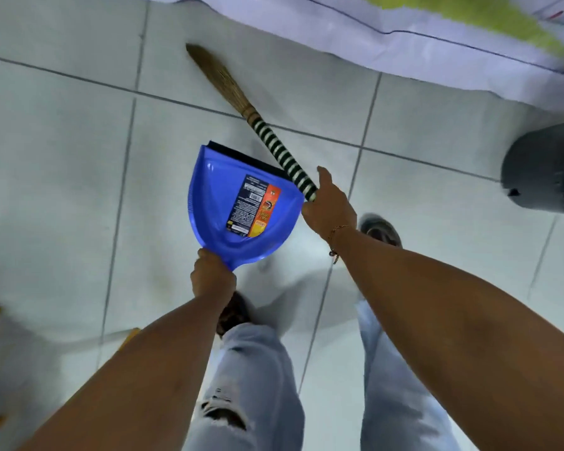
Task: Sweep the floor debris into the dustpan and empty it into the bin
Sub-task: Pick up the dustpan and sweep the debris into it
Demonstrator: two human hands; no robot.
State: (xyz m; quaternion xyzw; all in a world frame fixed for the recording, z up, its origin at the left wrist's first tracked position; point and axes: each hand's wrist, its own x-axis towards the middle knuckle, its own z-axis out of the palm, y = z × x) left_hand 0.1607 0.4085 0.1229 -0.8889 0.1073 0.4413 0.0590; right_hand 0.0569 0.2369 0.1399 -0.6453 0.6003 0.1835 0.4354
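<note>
A blue plastic dustpan [222, 203] with a black rubber lip and a label inside hangs over the tiled floor; my left hand [212, 276] grips its handle from below. My right hand [331, 203] holds the end of a short straw broom [267, 138] with a green-and-white striped handle. The broom's brown bristles [209, 70] point up and left, close to the floor. A grey bin [544, 170] stands at the right edge, partly cut off. I see no debris on the tiles or in the dustpan.
White floor tiles [66, 177] with dark grout lines fill the view. A white cloth with a yellow-green patch [404, 37] hangs along the top. Yellow furniture legs [129, 338] show at the lower left. My legs in light jeans and my shoes stand below the hands.
</note>
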